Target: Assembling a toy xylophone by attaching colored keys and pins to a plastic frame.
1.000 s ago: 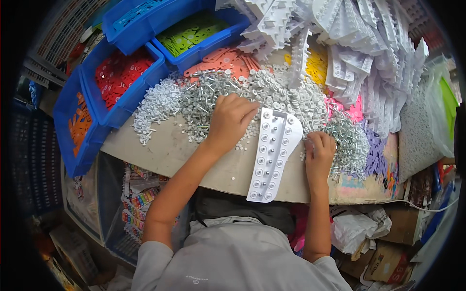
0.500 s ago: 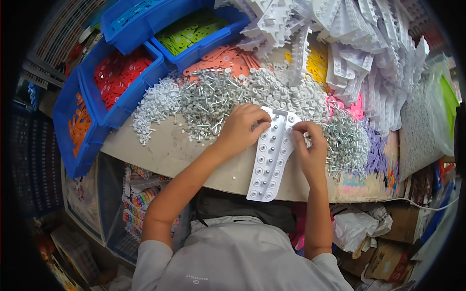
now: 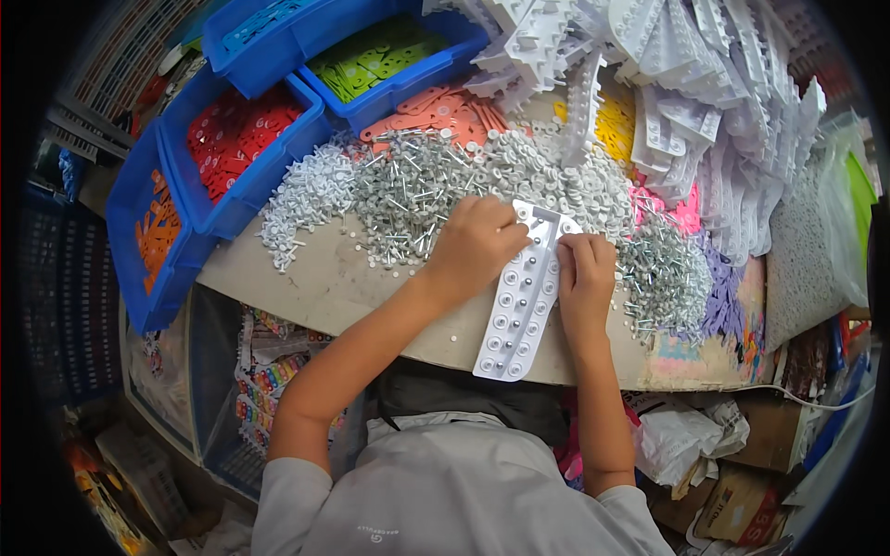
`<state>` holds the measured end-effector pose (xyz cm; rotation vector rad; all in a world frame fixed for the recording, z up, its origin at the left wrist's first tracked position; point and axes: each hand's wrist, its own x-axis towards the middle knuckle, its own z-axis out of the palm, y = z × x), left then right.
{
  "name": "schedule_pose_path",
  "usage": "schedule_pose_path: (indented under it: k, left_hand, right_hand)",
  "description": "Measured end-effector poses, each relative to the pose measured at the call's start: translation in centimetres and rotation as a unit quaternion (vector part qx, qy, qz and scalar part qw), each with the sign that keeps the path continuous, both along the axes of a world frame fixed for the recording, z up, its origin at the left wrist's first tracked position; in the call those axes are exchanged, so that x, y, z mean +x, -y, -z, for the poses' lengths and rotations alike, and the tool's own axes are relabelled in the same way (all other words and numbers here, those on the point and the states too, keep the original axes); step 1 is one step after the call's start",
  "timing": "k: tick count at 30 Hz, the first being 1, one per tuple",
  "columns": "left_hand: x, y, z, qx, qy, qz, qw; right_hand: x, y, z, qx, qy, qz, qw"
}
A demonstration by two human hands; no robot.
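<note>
Main worry here: the white tray (image 3: pixel 522 306) sits on the tabletop (image 3: pixel 306 287) with its narrow end right at the front edge, and I can't tell if it pokes past. A bump from a wrist or too hard a press up top could tip or skid it, and the small metal bits standing along its middle channel could get knocked askew. The caps (image 3: pixel 556 176) and metal pins (image 3: pixel 663 278) are heaped super close too, so a sleepy knuckle could drag strays under the tray and make it rock.

Pose-wise, the left hand (image 3: pixel 477 239) comes in from the left, palm down, fingers bent and bunched at the tray's upper left edge. The right hand (image 3: pixel 588 269) is more upright, knuckles up, thumb and fingers drawn close by the upper right edge. Neither looks spread or clenched. Can't tell if either one's pinching a small part, fingers hide it.
</note>
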<state>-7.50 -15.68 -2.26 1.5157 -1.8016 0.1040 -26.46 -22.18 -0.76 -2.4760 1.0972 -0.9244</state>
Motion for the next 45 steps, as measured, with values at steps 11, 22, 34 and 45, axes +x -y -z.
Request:
schedule_pose_path:
  k: [11,22,34,45]
  left_hand:
    - [1.4,0.5,0.8,0.024,-0.018,-0.072,0.997]
    - [1.0,0.7,1.0,0.06,0.026,-0.079,0.995]
    - [1.3,-0.8,-1.0,0.017,-0.164,-0.103,0.981]
    - [0.3,-3.0,-2.3,0.17,-0.441,-0.062,0.879]
  right_hand:
    - [-1.7,-0.9,-1.0,0.019,0.007,-0.02,1.0]
    - [-6.6,-0.7,-2.0,0.038,-0.029,0.071,0.996]
    - [-4.5,-1.5,-0.4,0.022,-0.099,0.063,0.993]
    - [-3.6,-1.1,-3.1,0.194,0.099,0.02,0.976]
